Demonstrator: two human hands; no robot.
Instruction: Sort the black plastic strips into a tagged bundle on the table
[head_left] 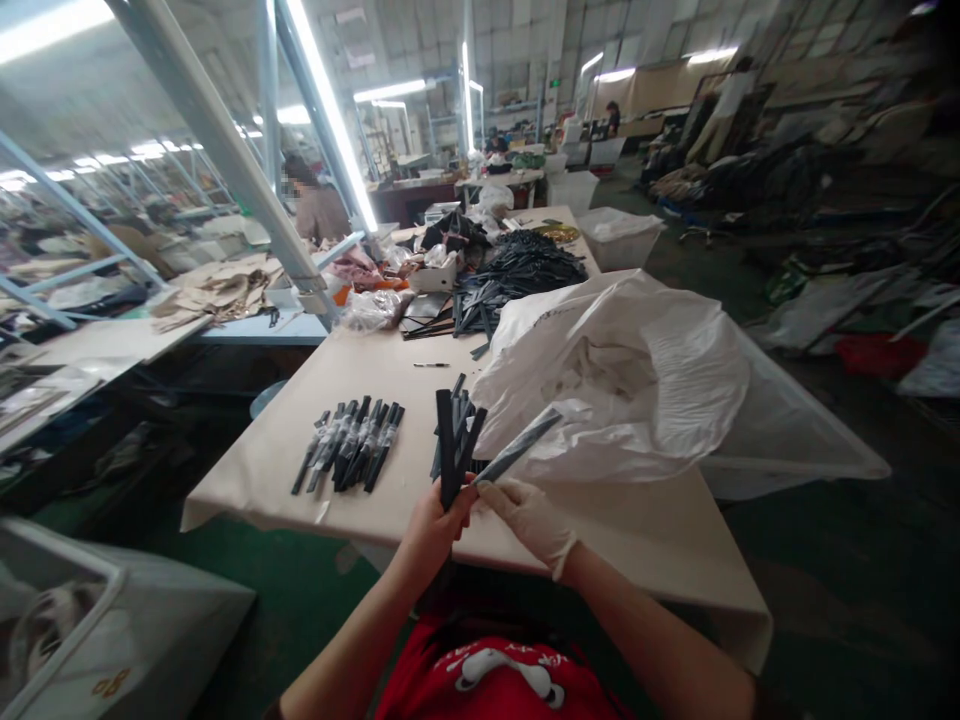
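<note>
My bare left hand (441, 525) is closed around several flat black strips (448, 440), whose upper ends fan apart. In a cream-coloured glove, my right hand (534, 518) pinches the lower end of a grey strip (517, 447) that slants up to the right. The two hands nearly meet above the table's front edge. Just behind the held strips lie more dark strips (463, 392), partly hidden by them. To the left, several black strip bundles (349, 445) bound with clear wrapping lie side by side on the table.
A large white sack (622, 370) covers the table's right side. Farther back is a heap of black strips (525, 265), beside plastic bags (373, 310). A pen (431, 365) lies mid-table (375, 365). A grey bin (135, 620) stands at lower left, and a slanted post (225, 140) rises at left.
</note>
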